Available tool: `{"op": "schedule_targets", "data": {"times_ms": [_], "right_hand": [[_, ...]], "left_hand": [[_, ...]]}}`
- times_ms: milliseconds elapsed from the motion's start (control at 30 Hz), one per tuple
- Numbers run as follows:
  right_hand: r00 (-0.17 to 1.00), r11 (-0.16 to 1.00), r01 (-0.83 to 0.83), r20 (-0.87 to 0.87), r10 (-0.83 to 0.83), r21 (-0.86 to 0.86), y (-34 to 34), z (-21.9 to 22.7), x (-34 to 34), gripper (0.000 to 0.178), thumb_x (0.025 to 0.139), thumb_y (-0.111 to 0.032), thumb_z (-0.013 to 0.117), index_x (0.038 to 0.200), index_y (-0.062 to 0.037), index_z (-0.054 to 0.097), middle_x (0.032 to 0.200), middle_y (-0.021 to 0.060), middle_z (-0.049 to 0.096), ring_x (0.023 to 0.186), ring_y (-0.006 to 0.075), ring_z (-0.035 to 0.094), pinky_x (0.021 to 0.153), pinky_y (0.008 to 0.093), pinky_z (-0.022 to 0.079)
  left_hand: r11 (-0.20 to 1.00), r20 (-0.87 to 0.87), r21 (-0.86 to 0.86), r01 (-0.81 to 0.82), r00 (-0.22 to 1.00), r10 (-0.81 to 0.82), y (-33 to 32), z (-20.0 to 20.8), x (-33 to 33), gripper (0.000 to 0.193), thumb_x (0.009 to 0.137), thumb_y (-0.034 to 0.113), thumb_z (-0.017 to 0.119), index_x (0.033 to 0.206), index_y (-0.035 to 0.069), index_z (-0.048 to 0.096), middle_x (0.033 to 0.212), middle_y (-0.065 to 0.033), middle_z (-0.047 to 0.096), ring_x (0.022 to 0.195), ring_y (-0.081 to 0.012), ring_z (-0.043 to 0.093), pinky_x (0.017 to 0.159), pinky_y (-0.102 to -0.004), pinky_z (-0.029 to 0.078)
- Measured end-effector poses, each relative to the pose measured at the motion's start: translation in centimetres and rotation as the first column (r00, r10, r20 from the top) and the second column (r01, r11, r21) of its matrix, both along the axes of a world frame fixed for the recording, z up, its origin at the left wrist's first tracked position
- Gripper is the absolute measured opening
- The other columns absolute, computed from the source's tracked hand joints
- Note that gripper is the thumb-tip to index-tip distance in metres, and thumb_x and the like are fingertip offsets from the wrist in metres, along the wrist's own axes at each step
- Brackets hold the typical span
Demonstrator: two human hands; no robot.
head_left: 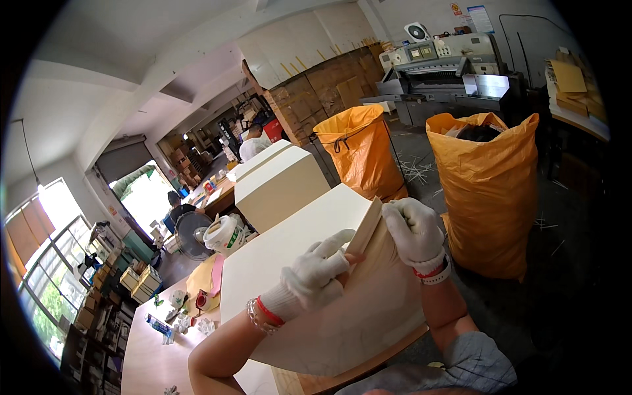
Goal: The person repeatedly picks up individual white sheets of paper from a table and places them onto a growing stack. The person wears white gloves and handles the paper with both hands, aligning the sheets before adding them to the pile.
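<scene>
A tall stack of large white paper sheets (289, 240) lies on the table before me. A thick sheaf of sheets (329, 329) is lifted from it and curls toward me, its layered edge showing between my hands. My left hand (316, 270), in a white knit glove with bare fingertips showing, is closed on the sheaf's edge, thumb and fingers around it. My right hand (415, 230), also gloved in white, grips the sheaf's right corner with its fingers curled in. Part of the left fingers is hidden behind the paper.
Another block of white paper (286, 187) stands beyond the stack. Two orange sacks (490, 197) (362, 151) stand at the right. On the pink tabletop (145, 355) are a blue tube (159, 327), a tape roll (203, 301) and a white bucket (225, 236). A fan (193, 235) and two people are farther back.
</scene>
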State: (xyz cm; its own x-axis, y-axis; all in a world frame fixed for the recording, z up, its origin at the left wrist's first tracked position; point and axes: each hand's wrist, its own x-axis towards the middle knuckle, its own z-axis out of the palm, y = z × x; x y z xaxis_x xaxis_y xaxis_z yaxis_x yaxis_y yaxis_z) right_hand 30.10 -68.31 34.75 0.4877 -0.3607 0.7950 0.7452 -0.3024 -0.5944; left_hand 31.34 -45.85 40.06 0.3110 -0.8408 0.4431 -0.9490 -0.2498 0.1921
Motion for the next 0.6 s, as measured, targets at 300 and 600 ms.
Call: {"op": "schedule_targets", "data": {"times_ms": [300, 600], "right_hand": [[0.999, 0.999, -0.042, -0.022, 0.043, 0.03, -0.1, -0.4, 0.2, 0.035, 0.097, -0.015, 0.064, 0.068, 0.0032, 0.058, 0.059, 0.0107, 0.053, 0.055, 0.0181, 0.052, 0.054, 0.0338, 0.041], [0.998, 0.998, -0.06, -0.003, 0.06, 0.03, -0.2, -0.5, 0.2, 0.032, 0.097, -0.013, 0.065, 0.071, 0.0041, 0.059, 0.061, 0.0098, 0.055, 0.055, 0.0162, 0.053, 0.054, 0.0339, 0.041]], "left_hand": [[0.993, -0.231, -0.077, -0.086, 0.971, 0.066, -0.1, 0.1, -1.0, 0.028, 0.072, -0.009, 0.073, 0.077, 0.005, 0.049, 0.151, -0.0343, 0.036, 0.11, -0.0358, 0.069, 0.086, -0.0396, 0.06], [1.0, -0.02, 0.025, -0.008, 1.0, 0.009, -0.1, 0.3, -0.1, 0.026, 0.073, -0.005, 0.075, 0.079, 0.005, 0.051, 0.14, -0.0321, 0.051, 0.114, -0.043, 0.066, 0.089, -0.0418, 0.057]]}}
